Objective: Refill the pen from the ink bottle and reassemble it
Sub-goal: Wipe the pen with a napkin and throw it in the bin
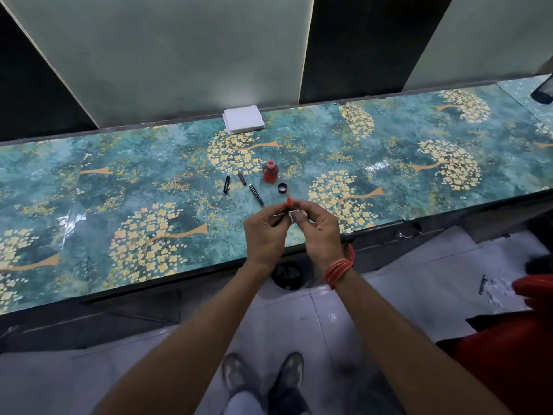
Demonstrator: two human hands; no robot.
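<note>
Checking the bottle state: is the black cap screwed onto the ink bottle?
No, the black cap lies on the table beside the open ink bottle.

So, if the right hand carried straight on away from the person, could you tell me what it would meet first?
Probably the black bottle cap lying just beyond the right hand, then the open ink bottle behind it. Depth is hard to judge, so the hand may pass above both.

Uncapped red ink bottle (270, 172) upright, black pen parts (256, 195) lying just left, separate
</note>
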